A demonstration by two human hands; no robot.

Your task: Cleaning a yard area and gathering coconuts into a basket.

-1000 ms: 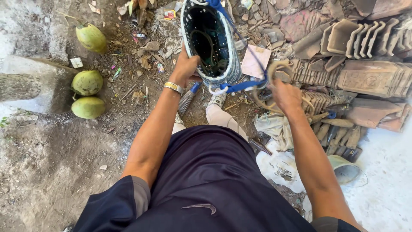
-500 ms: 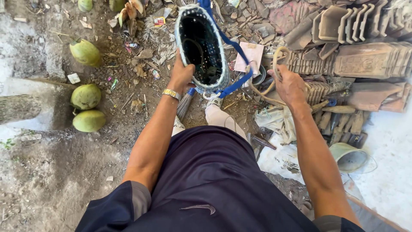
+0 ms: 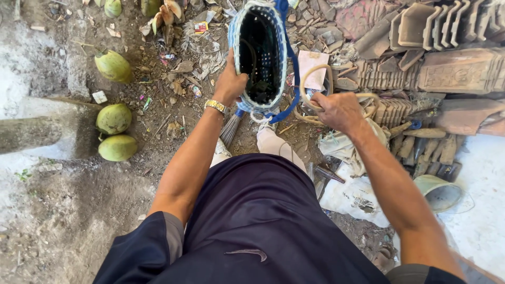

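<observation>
My left hand (image 3: 231,81), with a gold watch on its wrist, grips the near left rim of a woven blue-and-white basket (image 3: 260,55) with blue strap handles. The basket hangs open towards me, and dark cord lies inside it. My right hand (image 3: 336,110) is closed on a coil of tan rope (image 3: 315,92), just right of the basket. The rope loops up beside the blue strap.
Three green coconuts (image 3: 113,119) lie on the dirt at the left beside a concrete block (image 3: 31,131). Stacked clay roof tiles (image 3: 447,68) fill the upper right. A small broom (image 3: 230,129), a pale green bucket (image 3: 439,192) and white sheeting sit near my feet.
My right hand has drawn the rope coil leftward and closer to the basket. The basket has tilted and shifted slightly right in my left hand.
</observation>
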